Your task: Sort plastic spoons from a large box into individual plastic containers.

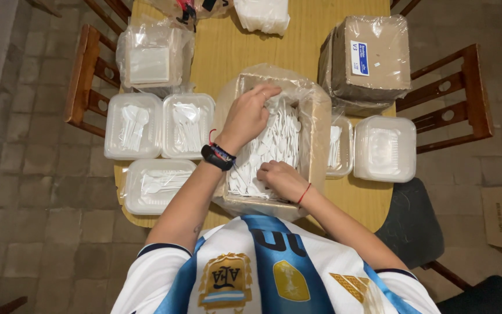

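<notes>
A heap of white plastic cutlery (274, 145) fills a plastic-lined cardboard box (316, 125) that stands in the middle of the wooden bench (303, 40), right in front of the person. Both hands are down in that heap. The left hand (245, 116), with a dark watch and a red thread at the wrist, is bent over the upper part of the pile with its fingers (265, 92) curled down among the pieces; whether they have closed on any I cannot tell. The right hand (281, 179) lies low at the near edge of the heap, knuckles up and fingers tucked under, so its grip is likewise hidden. To the left of the box sit three clear lidded containers (133, 125) already holding cutlery, with a bagged stack of trays (152, 58) behind them. To the right are two more containers (384, 148) and a wrapped brown bundle (370, 55). The pieces lie tangled, so a handful lifted out could drag others over the box's low near wall and onto the floor; the loose liner could also snag a wrist.
</notes>
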